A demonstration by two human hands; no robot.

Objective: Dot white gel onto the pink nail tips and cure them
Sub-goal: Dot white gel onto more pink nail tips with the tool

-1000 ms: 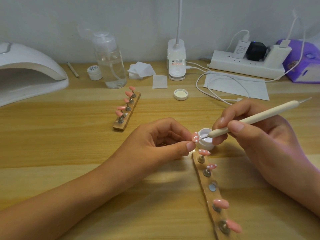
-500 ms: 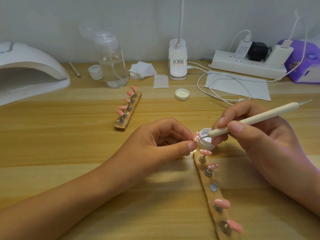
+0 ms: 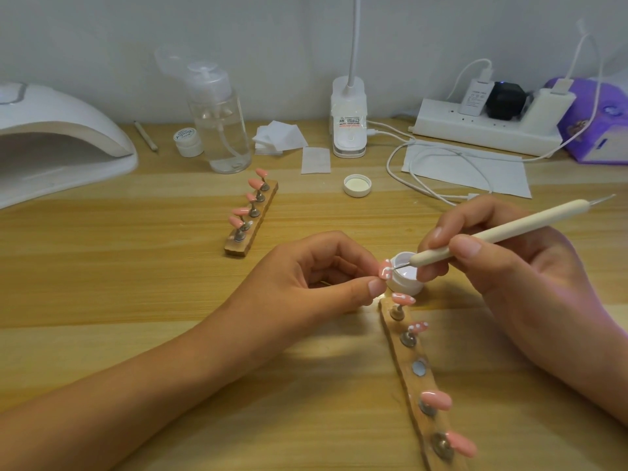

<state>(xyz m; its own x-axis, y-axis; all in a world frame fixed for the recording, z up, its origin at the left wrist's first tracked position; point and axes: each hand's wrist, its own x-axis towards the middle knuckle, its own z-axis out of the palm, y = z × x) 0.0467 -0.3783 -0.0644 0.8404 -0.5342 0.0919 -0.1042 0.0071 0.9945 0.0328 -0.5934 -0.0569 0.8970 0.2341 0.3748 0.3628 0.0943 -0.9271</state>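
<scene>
— Hardly shifted since a second ago: dotting tool [image 3: 492, 232] still tip-down on the held nail tip [image 3: 385, 269], both hands almost where they were.

— Grips?

— Left hand [image 3: 316, 277] pinching the nail tip from below, thumb against forefinger, remaining fingers curled under. Cannot tell whether by its stand or its edge; hidden. Right hand [image 3: 509, 263] wrapped pen-fashion round the tool near its front end.

— Where exactly?

— Raised off the table, just in front of the gel pot [image 3: 406, 277], white marks already on its face.

— Handling?

— Probably feather-light, thin, stiff and glossy, so slippery. Wet dots likely to smear. Best taken underneath or by the side edges, never across the top.

— Containers?

— Gel pot open, pale gel inside, standing just beyond the near strip [image 3: 407, 355]. Lid [image 3: 357, 185] lying inside-up farther back. Pump bottle [image 3: 221, 130] partly filled with clear liquid; small jar [image 3: 188, 141] capped beside it.

— Strips?

— Near strip carrying two dotted tips, one bare metal spot, then two plain tips. Far strip [image 3: 253, 222] with five more; dots there too small to judge. Curing lamp [image 3: 68, 141] well off to the left, not yet in use.
</scene>
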